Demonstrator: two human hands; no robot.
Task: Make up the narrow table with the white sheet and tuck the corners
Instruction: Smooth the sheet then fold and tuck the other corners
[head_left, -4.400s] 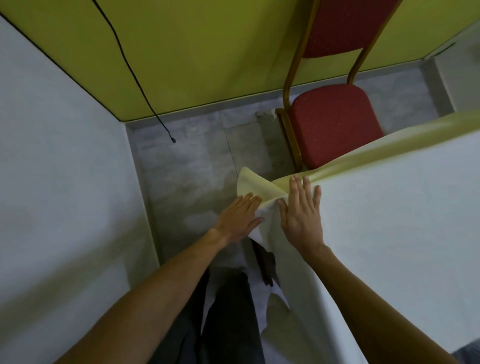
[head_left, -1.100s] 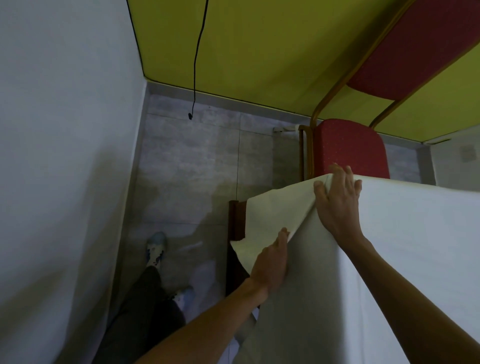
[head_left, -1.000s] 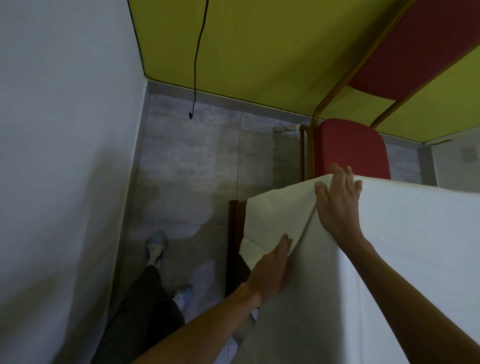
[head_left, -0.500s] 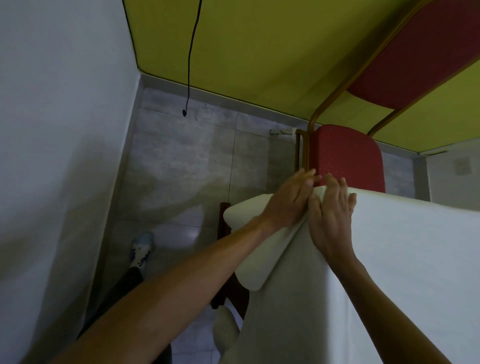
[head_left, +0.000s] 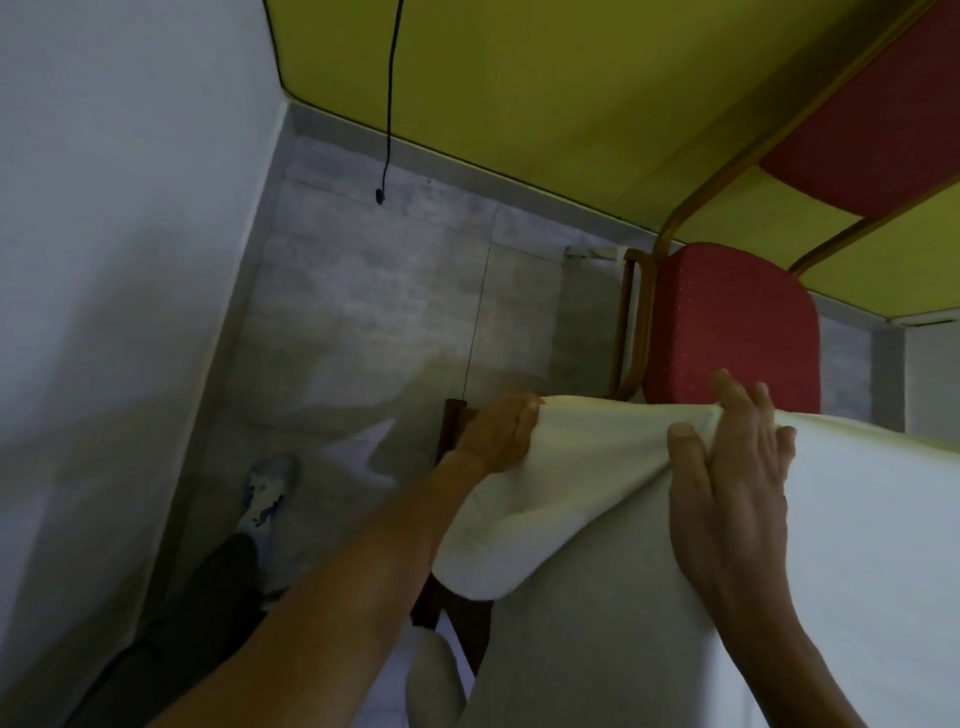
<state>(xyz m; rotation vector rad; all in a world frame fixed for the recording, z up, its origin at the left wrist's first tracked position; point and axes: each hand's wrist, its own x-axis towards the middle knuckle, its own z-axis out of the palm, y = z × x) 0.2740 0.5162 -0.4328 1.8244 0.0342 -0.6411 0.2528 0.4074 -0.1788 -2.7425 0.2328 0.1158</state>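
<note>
The white sheet (head_left: 857, 545) covers the narrow table, whose dark wooden frame (head_left: 452, 415) shows at the left end. A loose flap of the sheet (head_left: 530, 499) hangs folded over the table's end corner. My left hand (head_left: 501, 431) grips the flap's outer edge at the far end of the table, fingers hidden under the cloth. My right hand (head_left: 732, 478) lies flat on the sheet at the top corner, fingers spread, pressing the fold down.
A red padded chair (head_left: 727, 322) with a wooden frame stands just beyond the table's end. A white wall (head_left: 104, 260) runs close on the left, a yellow wall (head_left: 519, 78) ahead with a black cable (head_left: 387, 130) hanging. My leg and shoe (head_left: 265, 493) are on the tiled floor.
My left hand has moved from the top corner beside my right hand out to the left, pulling the flap's edge along the table's end. My right hand stays pressed on the corner.
</note>
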